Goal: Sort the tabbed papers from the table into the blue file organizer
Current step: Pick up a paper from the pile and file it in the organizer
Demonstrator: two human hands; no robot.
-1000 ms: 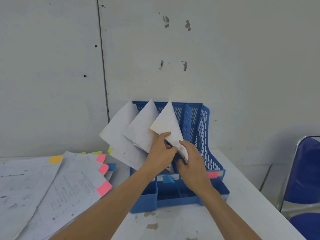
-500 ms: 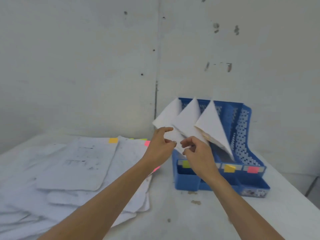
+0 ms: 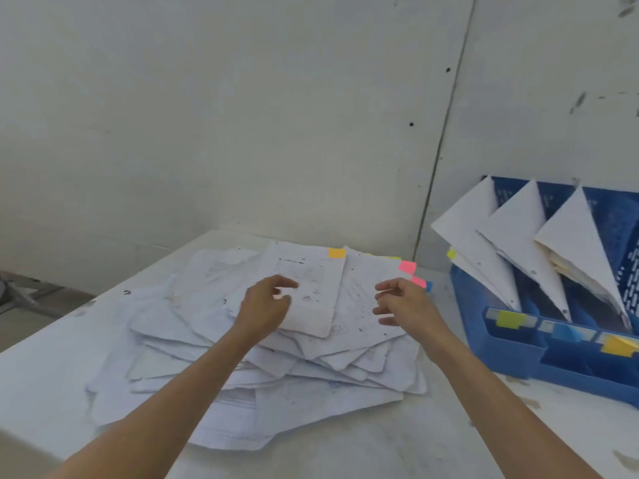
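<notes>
White, crumpled printed sheets form a loose pile of tabbed papers [image 3: 276, 385] on a pale table [image 3: 380, 444], just left of the blue file organizer [image 3: 508, 356], which stands at the table's right side against a grey wall [image 3: 242, 115]. The top sheet [image 3: 311, 281] carries an orange tab [image 3: 336, 253] at its far corner. Sheets under it show two pink tabs [image 3: 407, 267] and a blue tab [image 3: 428, 286] along the edge nearest the organizer. The organizer has three compartments. Each holds a leaning bundle of filed papers: left [image 3: 466, 229], middle [image 3: 518, 233], right [image 3: 574, 236]. A yellow-green tab [image 3: 450, 254] projects from the left bundle. Coloured labels on the organizer's front read, left to right, yellow-green [image 3: 511, 319], blue [image 3: 570, 331] and orange [image 3: 619, 345]. The left hand [image 3: 266, 305] is over the top sheet, well left of the organizer, its fingers loosely curled and gripping nothing; whether it touches the paper cannot be told. The right hand [image 3: 404, 305] is over the pile's side nearer the organizer, beside the pink tabs, its fingers spread and relaxed, holding nothing.
</notes>
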